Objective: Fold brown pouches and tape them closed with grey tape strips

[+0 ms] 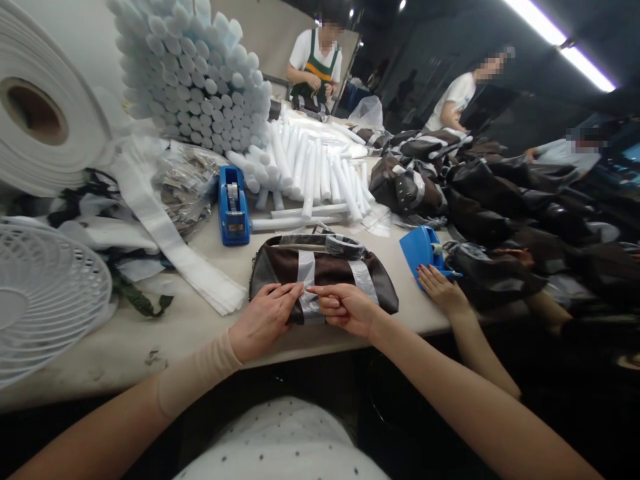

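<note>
A dark brown handbag (330, 272) lies on the table near its front edge, two pale wrapping strips around its body and clear film on its handle. My left hand (270, 317) rests on the bag's left front, fingers nearly straight and lying flat by the left strip (307, 267). Beside it, my right hand (347, 308) has its index finger stretched out to the same strip, close to the left fingertips, while its other fingers are curled. Whether anything small is between the right thumb and fingers is hidden.
Blue tape dispensers stand behind left (234, 207) and right (423, 250), the right one touched by another person's hand (443, 290). White rolls (315, 167) lie behind the bag. A fan (55, 293) and large roll (45, 100) are left; dark bags (500, 200) pile right. People work farther back.
</note>
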A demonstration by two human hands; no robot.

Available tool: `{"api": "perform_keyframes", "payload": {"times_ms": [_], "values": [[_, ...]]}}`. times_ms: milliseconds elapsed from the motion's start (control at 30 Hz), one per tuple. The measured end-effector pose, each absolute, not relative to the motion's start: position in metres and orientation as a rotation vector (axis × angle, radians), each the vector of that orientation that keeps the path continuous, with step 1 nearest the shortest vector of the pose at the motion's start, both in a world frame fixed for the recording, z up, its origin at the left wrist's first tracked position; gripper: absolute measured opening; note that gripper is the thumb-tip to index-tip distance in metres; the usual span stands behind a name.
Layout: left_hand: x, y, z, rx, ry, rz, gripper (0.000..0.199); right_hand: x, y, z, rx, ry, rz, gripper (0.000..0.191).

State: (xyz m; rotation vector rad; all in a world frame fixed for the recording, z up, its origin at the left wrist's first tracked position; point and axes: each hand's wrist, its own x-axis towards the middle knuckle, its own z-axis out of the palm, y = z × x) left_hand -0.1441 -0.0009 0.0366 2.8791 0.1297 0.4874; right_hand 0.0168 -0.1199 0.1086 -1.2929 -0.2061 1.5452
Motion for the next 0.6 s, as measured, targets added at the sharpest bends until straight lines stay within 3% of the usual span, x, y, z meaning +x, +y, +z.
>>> {"api": "perform_keyframes", "payload": {"times_ms": [167, 333, 600], "values": [[-0.145, -0.003, 0.045, 2.86, 0.164, 0.361, 0.075, 0.024, -0.108, 0.109, -1.357, -0.146, 1.619, 0.012], [-0.144, -0.005, 0.057, 2.82, 0.223, 0.24, 0.071, 0.03, -0.1, 0.111, -1.411, -0.075, 1.714, 0.025], [-0.14, -0.006, 0.063, 2.766, 0.278, 0.248, 0.074, 0.037, -0.091, 0.115, -1.474, 0.005, 1.824, 0.027]]}}
